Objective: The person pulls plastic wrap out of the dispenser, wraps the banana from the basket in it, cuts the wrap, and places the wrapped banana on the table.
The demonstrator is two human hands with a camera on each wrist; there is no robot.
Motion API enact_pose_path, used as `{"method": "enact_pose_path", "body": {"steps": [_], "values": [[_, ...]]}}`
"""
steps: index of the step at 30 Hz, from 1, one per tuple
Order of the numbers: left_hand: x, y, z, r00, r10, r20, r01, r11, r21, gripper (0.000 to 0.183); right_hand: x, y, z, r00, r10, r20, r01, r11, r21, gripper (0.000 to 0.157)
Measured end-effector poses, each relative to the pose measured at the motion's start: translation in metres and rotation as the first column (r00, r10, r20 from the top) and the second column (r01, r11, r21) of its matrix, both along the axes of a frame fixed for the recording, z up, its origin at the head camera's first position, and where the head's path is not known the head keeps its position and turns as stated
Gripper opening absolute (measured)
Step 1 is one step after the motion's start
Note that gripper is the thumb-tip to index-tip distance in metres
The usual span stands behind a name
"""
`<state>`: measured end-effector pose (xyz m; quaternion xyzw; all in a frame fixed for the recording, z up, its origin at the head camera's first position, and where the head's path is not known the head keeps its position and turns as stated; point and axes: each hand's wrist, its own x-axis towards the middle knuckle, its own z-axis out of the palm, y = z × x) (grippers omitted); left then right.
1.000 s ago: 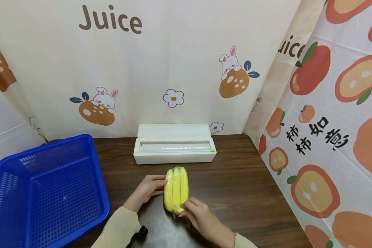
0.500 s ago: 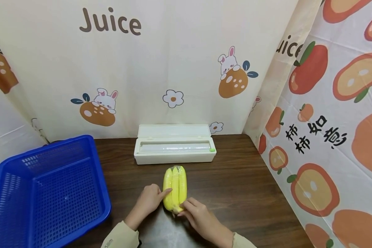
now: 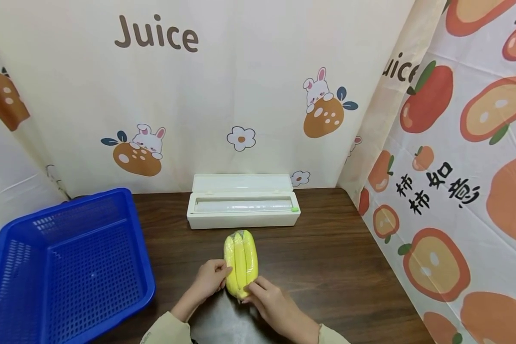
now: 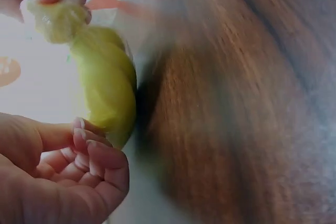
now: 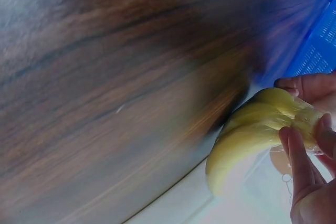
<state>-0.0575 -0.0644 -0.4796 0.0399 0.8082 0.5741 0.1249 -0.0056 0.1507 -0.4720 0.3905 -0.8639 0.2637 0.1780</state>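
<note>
A bunch of yellow bananas [image 3: 241, 260] in clear plastic wrap is held over the dark tabletop, its joined stem end nearer the person. At that stem end my right hand [image 3: 273, 303] pinches the bunch between thumb and fingers, as the right wrist view of the bananas [image 5: 252, 124] also shows. My left hand [image 3: 210, 278] is at the left side of the bunch. In the left wrist view its fingers [image 4: 107, 156] are curled and meet the thumb at the edge of the wrapped bananas; whether they grip fruit or only wrap is hard to tell.
A white box with a raised lid and a roll of clear film [image 3: 245, 205] stands behind the bananas. At the left sits a blue perforated plastic basket [image 3: 131, 224]. Printed curtains [image 3: 206, 95] border the wooden table [image 3: 327, 267] at the back and right.
My left hand slid from the upper left side of the bananas down toward the stem end, its thumb briefly over the fruit. The bunch tilted slightly; the right hand stayed at the stem.
</note>
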Motion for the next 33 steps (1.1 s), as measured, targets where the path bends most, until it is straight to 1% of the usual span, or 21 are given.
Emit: {"method": "enact_pose_path", "body": {"steps": [2,4,7,9,11,15,18,20,24,29,30,31,32,33], "values": [[0.000,-0.001,-0.002,0.998,-0.001,0.061,-0.003,0.997,0.073,0.038,0.000,0.000,0.000,1.000,0.000,-0.007,0.000,1.000,0.002,0.019],[0.001,-0.002,-0.005,0.995,-0.005,0.104,-0.009,0.991,0.136,0.036,0.000,0.000,0.000,1.000,-0.003,-0.014,0.003,1.000,0.001,0.020],[0.002,-0.005,-0.008,0.987,0.007,0.158,-0.036,0.983,0.181,0.034,0.000,0.000,0.000,1.000,-0.007,-0.007,0.007,1.000,0.003,0.019],[0.002,-0.007,-0.006,0.984,0.013,0.179,-0.045,0.983,0.177,0.033,0.001,0.000,0.000,1.000,-0.006,0.006,0.006,1.000,0.002,0.019],[0.002,-0.008,-0.003,0.982,0.010,0.186,-0.039,0.987,0.153,0.033,0.001,0.001,0.000,1.000,-0.004,0.025,0.005,1.000,-0.003,0.018],[-0.001,-0.011,0.002,0.979,-0.040,0.199,0.017,0.993,0.116,0.033,0.001,0.004,0.000,0.999,0.002,0.042,-0.002,1.000,-0.016,0.019],[-0.002,-0.014,0.002,0.971,-0.073,0.226,0.044,0.990,0.131,0.031,0.001,0.005,0.000,0.999,0.011,0.046,-0.010,1.000,-0.026,0.021],[-0.003,-0.016,0.001,0.963,-0.093,0.251,0.050,0.984,0.169,0.028,0.001,0.005,-0.001,0.999,0.014,0.041,-0.013,0.999,-0.033,0.022],[-0.006,-0.020,-0.003,0.939,-0.135,0.317,0.047,0.962,0.270,0.023,0.001,0.004,-0.001,1.000,0.010,0.029,-0.009,0.999,-0.036,0.021],[-0.010,-0.026,-0.006,0.902,-0.205,0.380,0.065,0.934,0.351,0.019,-0.001,0.003,0.000,1.000,0.011,0.027,-0.010,0.999,-0.035,0.020],[-0.010,-0.027,-0.005,0.898,-0.214,0.386,0.066,0.930,0.362,0.019,-0.002,0.003,0.000,1.000,0.010,0.028,-0.009,0.999,-0.041,0.020],[-0.010,-0.028,-0.004,0.898,-0.212,0.385,0.063,0.929,0.365,0.018,-0.003,0.004,0.000,1.000,0.010,0.029,-0.008,0.999,-0.052,0.020],[-0.010,-0.029,-0.003,0.906,-0.203,0.372,0.064,0.933,0.353,0.018,-0.004,0.004,0.000,1.000,0.007,0.027,-0.005,0.998,-0.063,0.020],[-0.009,-0.030,-0.002,0.923,-0.183,0.339,0.064,0.940,0.335,0.018,-0.005,0.005,0.000,1.000,0.006,0.027,-0.004,0.997,-0.078,0.020]]}}
